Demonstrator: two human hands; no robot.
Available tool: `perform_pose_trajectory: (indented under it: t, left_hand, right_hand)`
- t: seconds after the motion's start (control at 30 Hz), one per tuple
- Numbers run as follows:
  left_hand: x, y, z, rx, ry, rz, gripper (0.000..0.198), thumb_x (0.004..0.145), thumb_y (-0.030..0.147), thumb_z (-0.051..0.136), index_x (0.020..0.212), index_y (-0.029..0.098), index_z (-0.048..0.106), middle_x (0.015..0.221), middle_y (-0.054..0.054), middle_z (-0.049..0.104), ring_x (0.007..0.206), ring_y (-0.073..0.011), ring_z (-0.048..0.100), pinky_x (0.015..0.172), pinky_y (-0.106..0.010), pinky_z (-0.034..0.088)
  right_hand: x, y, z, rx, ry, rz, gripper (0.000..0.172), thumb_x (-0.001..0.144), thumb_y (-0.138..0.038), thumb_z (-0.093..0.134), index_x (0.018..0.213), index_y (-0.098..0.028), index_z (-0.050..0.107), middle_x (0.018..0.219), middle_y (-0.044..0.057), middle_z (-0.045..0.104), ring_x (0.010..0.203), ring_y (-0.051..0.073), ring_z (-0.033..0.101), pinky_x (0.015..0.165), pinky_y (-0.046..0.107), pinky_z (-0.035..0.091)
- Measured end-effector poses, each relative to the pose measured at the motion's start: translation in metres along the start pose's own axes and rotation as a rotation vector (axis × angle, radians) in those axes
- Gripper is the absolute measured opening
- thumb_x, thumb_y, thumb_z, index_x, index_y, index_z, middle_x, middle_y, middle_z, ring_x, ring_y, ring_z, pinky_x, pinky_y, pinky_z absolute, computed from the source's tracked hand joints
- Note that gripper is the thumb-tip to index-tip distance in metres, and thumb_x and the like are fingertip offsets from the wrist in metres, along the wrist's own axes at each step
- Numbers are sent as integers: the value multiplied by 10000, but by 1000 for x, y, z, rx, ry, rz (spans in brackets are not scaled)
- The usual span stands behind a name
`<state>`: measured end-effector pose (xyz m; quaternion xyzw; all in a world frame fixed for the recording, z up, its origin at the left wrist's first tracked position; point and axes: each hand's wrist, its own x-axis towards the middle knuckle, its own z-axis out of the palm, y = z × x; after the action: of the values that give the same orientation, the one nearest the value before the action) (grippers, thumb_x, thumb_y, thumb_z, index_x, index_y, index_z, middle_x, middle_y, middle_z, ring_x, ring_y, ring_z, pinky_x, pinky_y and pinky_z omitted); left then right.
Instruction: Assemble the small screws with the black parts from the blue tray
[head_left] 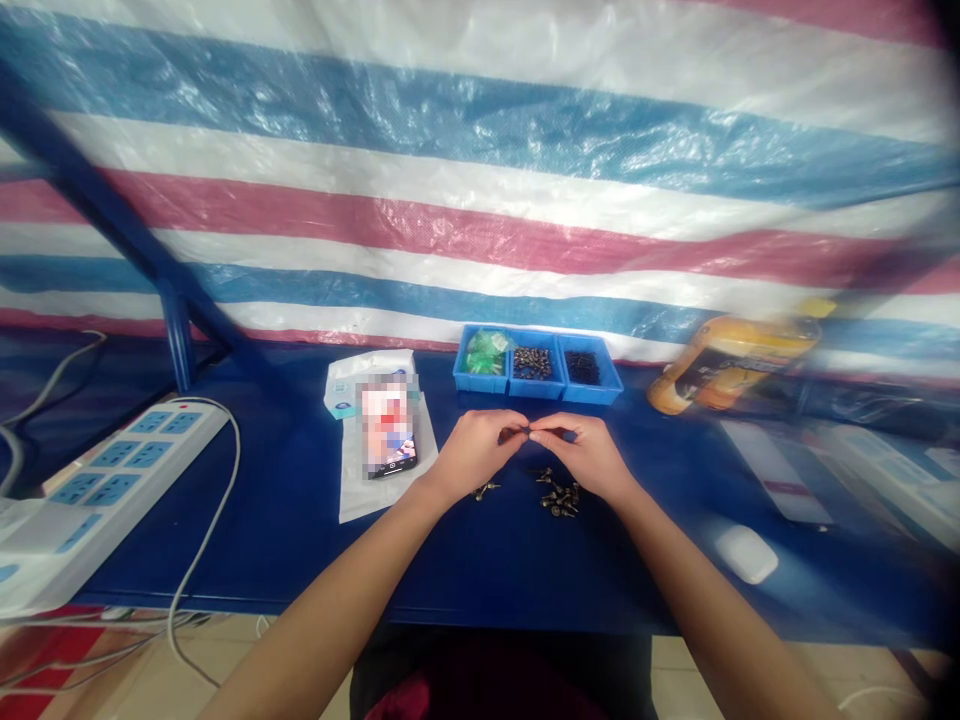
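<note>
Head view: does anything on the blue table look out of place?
Small bronze-coloured metal screws lie loose on the dark blue tabletop, outside the blue plastic compartment tray, so they look spilled.

no legible text, orange bottle's label (pixel 731 365) blurred, phone screen (pixel 386 425) pixelated, white packet's print (pixel 367 385) too small

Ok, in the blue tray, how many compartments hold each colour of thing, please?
Green plastic pieces: 1
Brown screws: 1
Black pieces: 1
Total: 3 compartments
</note>
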<state>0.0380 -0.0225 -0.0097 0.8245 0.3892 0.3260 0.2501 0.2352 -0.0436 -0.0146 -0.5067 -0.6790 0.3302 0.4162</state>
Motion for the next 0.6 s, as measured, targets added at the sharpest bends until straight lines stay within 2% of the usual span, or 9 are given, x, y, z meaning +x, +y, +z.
perform_pose_trajectory:
  t: [0.27, 0.43, 0.6]
  left_hand:
    - [-1, 0, 3, 24, 4, 10, 126, 897, 219, 586, 895, 229, 711, 857, 8, 743, 752, -145, 662, 672, -233, 451]
    - [0, 1, 1, -32, 17, -2, 138, 915, 241, 576, 928, 226, 713, 878, 6, 749, 742, -138, 664, 691, -236, 463]
    - [0, 2, 0, -72, 45, -25, 118, 903, 234, 594, 916, 224, 711, 882, 9, 752, 750, -139, 669, 713, -243, 485]
  right_hand:
    - [-1, 2, 1, -17, -14, -16, 164, 850, -377, 675, 897, -256, 775, 929, 32, 771, 841, 230, 701, 768, 357, 538]
    - [0, 6, 4, -7, 54, -27, 260, 830, -415, 697, 1020, -240, 731, 900, 37, 758, 812, 215, 682, 758, 345, 530]
    - [2, 6, 1, -38, 24, -23, 234, 886, -425, 613, 959, -243, 741, 928, 37, 747, 846, 216, 665, 787, 353, 519]
